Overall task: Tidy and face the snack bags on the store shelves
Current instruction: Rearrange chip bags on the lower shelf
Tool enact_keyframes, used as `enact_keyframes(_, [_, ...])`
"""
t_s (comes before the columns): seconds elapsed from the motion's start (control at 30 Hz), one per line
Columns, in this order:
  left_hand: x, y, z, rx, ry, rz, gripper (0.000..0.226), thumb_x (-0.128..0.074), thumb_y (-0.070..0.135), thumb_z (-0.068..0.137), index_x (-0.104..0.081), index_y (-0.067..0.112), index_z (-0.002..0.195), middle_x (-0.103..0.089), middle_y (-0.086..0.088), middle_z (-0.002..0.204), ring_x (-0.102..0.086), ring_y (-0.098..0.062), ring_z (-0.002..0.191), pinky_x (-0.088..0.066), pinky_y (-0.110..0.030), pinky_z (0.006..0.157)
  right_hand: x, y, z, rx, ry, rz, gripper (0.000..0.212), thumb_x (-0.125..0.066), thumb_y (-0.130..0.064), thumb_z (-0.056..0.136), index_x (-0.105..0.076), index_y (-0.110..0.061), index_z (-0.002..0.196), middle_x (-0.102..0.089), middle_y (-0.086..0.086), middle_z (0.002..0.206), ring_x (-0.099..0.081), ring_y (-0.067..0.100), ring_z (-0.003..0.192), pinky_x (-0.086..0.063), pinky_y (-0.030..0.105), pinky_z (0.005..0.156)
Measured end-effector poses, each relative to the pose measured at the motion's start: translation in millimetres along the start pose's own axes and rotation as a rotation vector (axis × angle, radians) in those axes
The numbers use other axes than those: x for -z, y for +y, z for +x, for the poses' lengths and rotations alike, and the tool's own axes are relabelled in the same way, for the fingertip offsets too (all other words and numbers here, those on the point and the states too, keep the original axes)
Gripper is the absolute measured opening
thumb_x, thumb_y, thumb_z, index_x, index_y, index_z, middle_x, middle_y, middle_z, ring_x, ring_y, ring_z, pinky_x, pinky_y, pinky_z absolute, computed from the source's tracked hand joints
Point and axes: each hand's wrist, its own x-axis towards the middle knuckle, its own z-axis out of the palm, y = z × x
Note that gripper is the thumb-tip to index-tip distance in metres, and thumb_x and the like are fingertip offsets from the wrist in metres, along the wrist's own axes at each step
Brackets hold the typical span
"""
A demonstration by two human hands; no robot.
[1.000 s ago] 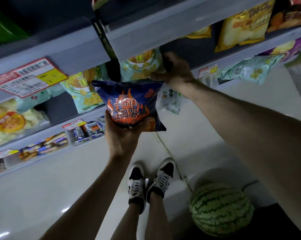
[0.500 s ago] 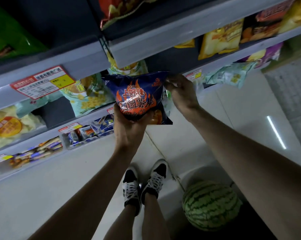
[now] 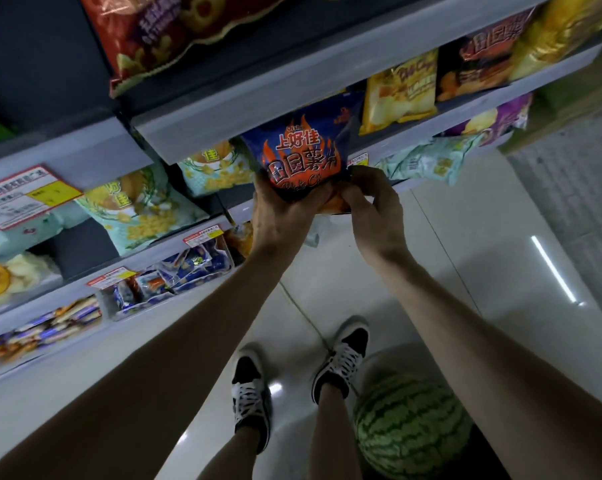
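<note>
- Since a second ago the blue Oishi chip bag [image 3: 301, 157] has risen to the shelf mouth, and the right hand [image 3: 372, 206] has come off the shelf onto it.
- Both hands clamp its bottom edge, the left hand [image 3: 282, 216] beside the right, label facing out.
- It sits at the front edge of the grey shelf [image 3: 441, 114], between the teal corn-snack bag [image 3: 216, 168] and the yellow chip bag [image 3: 401, 86].
- Step in hand: seating it; next, I judge, push it back upright and let go.
- A watermelon [image 3: 410, 424] rests on the floor near the shoes.

Chip bag [image 3: 301, 157] at shelf edge [image 3: 258, 109]; watermelon [image 3: 410, 427] on floor [image 3: 431, 254].
</note>
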Motion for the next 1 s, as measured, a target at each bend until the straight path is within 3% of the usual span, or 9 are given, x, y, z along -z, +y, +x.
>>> enact_keyframes(0.1, [-12.0, 1.7, 9.6, 0.018, -0.04, -0.015, 0.091, -0.099, 0.035, 0.069, -0.054, 0.007, 0.143, -0.074, -0.014, 0.125, -0.074, -0.035, 0.114, -0.062, -0.056, 0.093, 10.1, 7.3, 19.8, 0.005, -0.065, -0.059, 0.024, -0.06, -0.023, 0.102, -0.067, -0.021, 0.125, -0.064, -0.025, 0.096, -0.06, -0.019, 0.086, -0.049, 0.008, 0.076])
enact_keyframes(0.17, [-18.1, 3.2, 15.6, 0.037, -0.015, -0.005, 0.093, -0.099, 0.036, 0.067, -0.054, 0.007, 0.143, -0.074, -0.015, 0.125, -0.074, -0.036, 0.114, -0.061, -0.058, 0.093, 16.5, 9.9, 31.2, 0.009, -0.122, -0.108, 0.03, -0.058, -0.025, 0.104, -0.064, -0.021, 0.133, -0.062, -0.026, 0.097, -0.059, -0.019, 0.085, -0.044, 0.003, 0.072])
enact_keyframes(0.2, [-21.3, 5.3, 17.3, 0.046, 0.017, 0.011, 0.091, -0.098, 0.037, 0.066, -0.055, 0.012, 0.142, -0.075, -0.012, 0.124, -0.074, -0.034, 0.113, -0.061, -0.058, 0.093, 17.6, 9.1, 36.2, 0.004, -0.146, -0.128, 0.032, -0.057, -0.027, 0.105, -0.062, -0.022, 0.136, -0.065, -0.022, 0.101, -0.062, -0.013, 0.091, -0.047, 0.009, 0.079])
enact_keyframes(0.27, [-28.8, 14.8, 19.3, 0.062, 0.116, 0.064, 0.085, -0.094, 0.044, 0.064, -0.056, 0.023, 0.138, -0.077, -0.001, 0.121, -0.075, -0.026, 0.11, -0.061, -0.054, 0.093, 18.4, 5.4, 45.9, 0.019, -0.159, -0.162, 0.037, -0.054, -0.035, 0.105, -0.059, -0.025, 0.14, -0.071, -0.007, 0.115, -0.067, 0.011, 0.108, -0.055, 0.034, 0.094])
enact_keyframes(0.33, [-37.0, 26.0, 23.3, 0.069, 0.203, 0.125, 0.083, -0.089, 0.052, 0.061, -0.057, 0.027, 0.133, -0.077, 0.006, 0.117, -0.075, -0.023, 0.106, -0.062, -0.051, 0.092, 18.7, 4.1, 57.5, 0.053, -0.154, -0.177, 0.037, -0.051, -0.044, 0.101, -0.059, -0.033, 0.135, -0.074, -0.003, 0.119, -0.069, 0.021, 0.111, -0.056, 0.05, 0.094])
enact_keyframes(0.47, [-51.9, 41.6, 39.9, 0.06, 0.314, 0.168, 0.08, -0.089, 0.054, 0.061, -0.055, 0.025, 0.127, -0.076, 0.006, 0.113, -0.074, -0.026, 0.102, -0.062, -0.053, 0.087, 18.9, 3.8, 74.7, 0.095, -0.132, -0.209, 0.041, -0.055, -0.051, 0.094, -0.062, -0.032, 0.129, -0.072, -0.008, 0.118, -0.065, 0.017, 0.115, -0.054, 0.049, 0.096])
enact_keyframes(0.67, [-69.7, 46.5, 57.5, 0.012, 0.406, 0.28, 0.083, -0.088, 0.047, 0.074, -0.047, 0.015, 0.14, -0.071, 0.0, 0.13, -0.067, -0.03, 0.119, -0.054, -0.046, 0.098, 30.2, 2.8, 81.9, 0.089, -0.263, -0.369, 0.072, -0.062, -0.033, 0.095, -0.033, -0.027, 0.161, -0.04, 0.0, 0.162, -0.026, 0.022, 0.152, -0.027, 0.055, 0.121])
enact_keyframes(0.77, [-75.4, 43.0, 62.3, 0.055, 0.405, 0.34, 0.086, -0.086, 0.054, 0.071, -0.046, 0.014, 0.136, -0.069, -0.004, 0.131, -0.065, -0.033, 0.12, -0.053, -0.045, 0.096, 36.4, 6.5, 87.0, 0.081, -0.341, -0.404, 0.074, -0.06, -0.034, 0.093, -0.032, -0.027, 0.161, -0.043, 0.002, 0.161, -0.031, 0.024, 0.149, -0.029, 0.059, 0.119])
enact_keyframes(1.0, [-84.4, 42.6, 59.2, 0.16, 0.365, 0.408, 0.095, -0.088, 0.059, 0.075, -0.045, 0.011, 0.144, -0.062, -0.01, 0.138, -0.058, -0.035, 0.127, -0.049, -0.045, 0.104, 74.3, 18.4, 85.5, 0.083, -0.521, -0.576, 0.07, -0.058, -0.032, 0.101, -0.028, -0.025, 0.163, -0.038, 0.004, 0.164, -0.029, 0.027, 0.151, -0.027, 0.048, 0.118])
